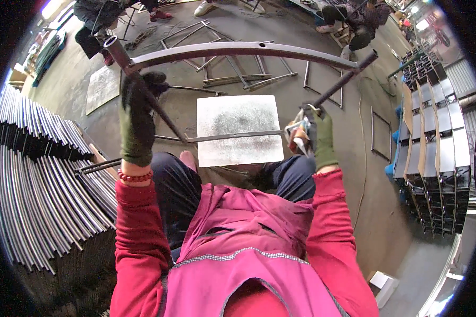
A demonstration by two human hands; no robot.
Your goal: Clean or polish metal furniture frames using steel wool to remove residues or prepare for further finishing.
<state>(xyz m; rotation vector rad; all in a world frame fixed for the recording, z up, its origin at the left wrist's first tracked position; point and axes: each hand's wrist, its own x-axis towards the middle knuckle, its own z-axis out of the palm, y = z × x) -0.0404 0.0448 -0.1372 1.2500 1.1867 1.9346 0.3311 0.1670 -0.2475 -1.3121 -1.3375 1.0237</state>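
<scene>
A dark metal tube frame is held up in front of me, its curved crossbar at the far side and a thinner bar at the near side. My left hand, in a dark and green glove, is closed around the frame's left side tube. At the right side tube, my gloved right hand is closed on a crumpled, multicoloured rag. The rag touches or nearly touches the frame's lower right corner; the exact contact is hidden. Below the frame lies a pale, dark-smudged board.
Stacked curved metal tubes stand at my left. More tube frames lie on the floor ahead. Racked metal parts are piled at the right. Two people sit at work across the floor. A cable runs along the floor.
</scene>
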